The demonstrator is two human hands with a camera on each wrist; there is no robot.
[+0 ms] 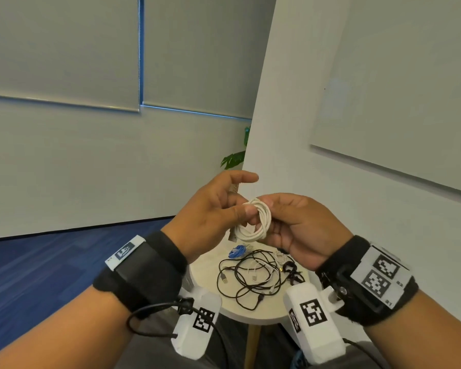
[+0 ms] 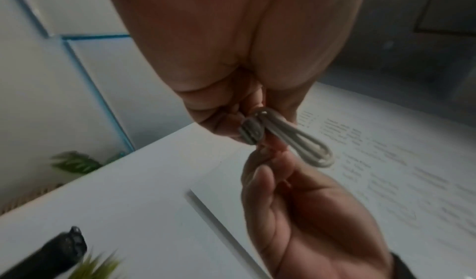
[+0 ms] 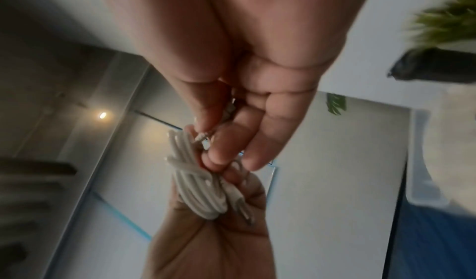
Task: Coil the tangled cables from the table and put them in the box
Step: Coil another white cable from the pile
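**White cable coil held in both hands above the counter**

A white round-section cable wound into a small coil (image 1: 256, 221) is held up in the air between both hands, above the small round pale wooden counter (image 1: 250, 312). The left hand (image 1: 210, 217) pinches the left side of the coil, its thumb pressed across the loops, while its index finger sticks out straight and free above. The right hand (image 1: 301, 230) grips the right side of the coil with curled fingers and thumb. In the left wrist view the loops (image 2: 291, 141) stick out sideways from between the fingertips of the two hands, and in the right wrist view the bundled strands (image 3: 198, 183) lie against the left hand's palm, with a cable end showing just beside them.

Below the hands, on the counter, lies a loose tangle of thin black cables (image 1: 250, 278) with white cables (image 1: 261, 271) mixed into it, the strands crossing one another. A small blue cable bundle (image 1: 237, 252) sits at the far side of the counter, just beside the tangle. A plant with green leaves (image 1: 233, 158) shows beyond the counter, next to the white wall. Both wrists wear black straps with white tagged blocks.
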